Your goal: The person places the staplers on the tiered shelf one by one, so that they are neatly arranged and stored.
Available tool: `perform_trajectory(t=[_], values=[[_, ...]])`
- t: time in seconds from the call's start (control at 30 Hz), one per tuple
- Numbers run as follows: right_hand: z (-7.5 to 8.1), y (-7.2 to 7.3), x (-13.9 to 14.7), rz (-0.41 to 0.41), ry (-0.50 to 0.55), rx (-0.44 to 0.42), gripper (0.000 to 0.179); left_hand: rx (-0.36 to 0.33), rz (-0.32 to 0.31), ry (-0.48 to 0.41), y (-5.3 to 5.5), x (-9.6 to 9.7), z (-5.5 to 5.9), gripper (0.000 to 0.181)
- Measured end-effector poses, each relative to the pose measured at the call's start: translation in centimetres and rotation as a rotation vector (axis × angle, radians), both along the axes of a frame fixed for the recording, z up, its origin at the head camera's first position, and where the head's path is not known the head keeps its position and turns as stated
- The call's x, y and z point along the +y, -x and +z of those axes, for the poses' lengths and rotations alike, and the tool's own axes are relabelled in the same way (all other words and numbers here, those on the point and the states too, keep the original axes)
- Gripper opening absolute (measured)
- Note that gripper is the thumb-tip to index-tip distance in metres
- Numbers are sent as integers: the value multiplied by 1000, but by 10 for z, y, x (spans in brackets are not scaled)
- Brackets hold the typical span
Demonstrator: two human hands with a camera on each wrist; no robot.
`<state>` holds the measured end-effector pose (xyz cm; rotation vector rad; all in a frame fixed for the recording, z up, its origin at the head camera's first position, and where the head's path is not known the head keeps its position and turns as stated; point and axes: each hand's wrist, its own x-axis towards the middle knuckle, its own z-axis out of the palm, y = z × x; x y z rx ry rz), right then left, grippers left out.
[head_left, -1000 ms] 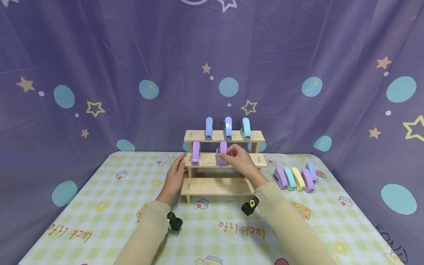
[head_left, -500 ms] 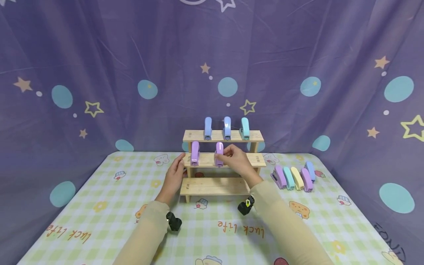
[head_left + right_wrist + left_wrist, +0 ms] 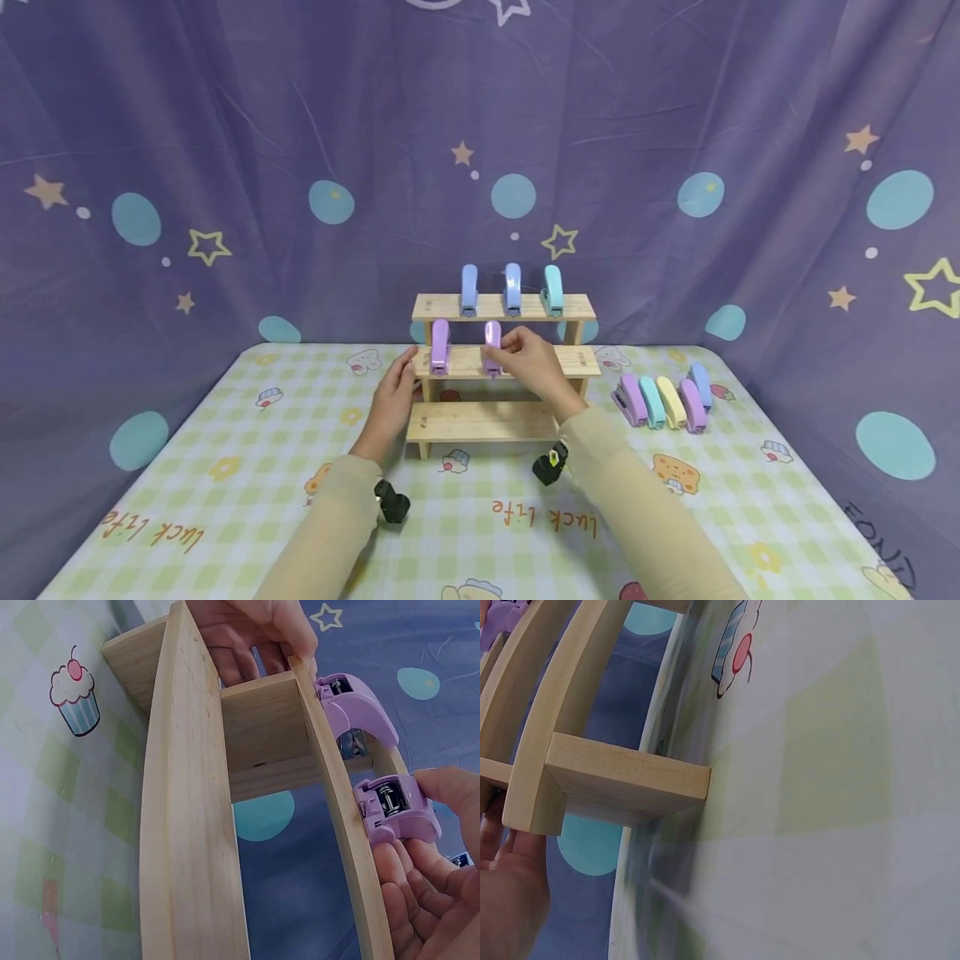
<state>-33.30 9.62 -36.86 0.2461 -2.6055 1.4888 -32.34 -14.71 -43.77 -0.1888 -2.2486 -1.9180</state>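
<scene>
A light wooden three-step rack (image 3: pixel 480 421) stands on the table. My left hand (image 3: pixel 392 402) grips the left end of its middle shelf; in the right wrist view the fingers bend round the board end. My right hand (image 3: pixel 536 365) pinches a purple stapler (image 3: pixel 492 335) that stands on that shelf, thumb on one side and fingers on the other, as the right wrist view shows (image 3: pixel 397 814). To its left another purple stapler (image 3: pixel 440 343) stands upright. Two blue staplers (image 3: pixel 468 287) and a teal stapler (image 3: pixel 553 287) are lined up on the top shelf. The bottom shelf bears nothing.
Right of the rack, several staplers lie in a row on the checked tablecloth (image 3: pixel 247 500): purple, teal, a yellow stapler (image 3: pixel 671 402), purple and blue. A purple curtain (image 3: pixel 420 125) hangs behind the table.
My right hand has slid the purple stapler slightly left along the middle shelf and turned it straighter. My left hand keeps its place at the shelf end.
</scene>
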Motion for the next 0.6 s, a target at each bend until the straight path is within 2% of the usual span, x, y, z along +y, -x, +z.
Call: perform_trajectory(t=[0.6], values=[[0,1,-3,-15,8,-12,42,1,-9,-6,-1,0,0,47]])
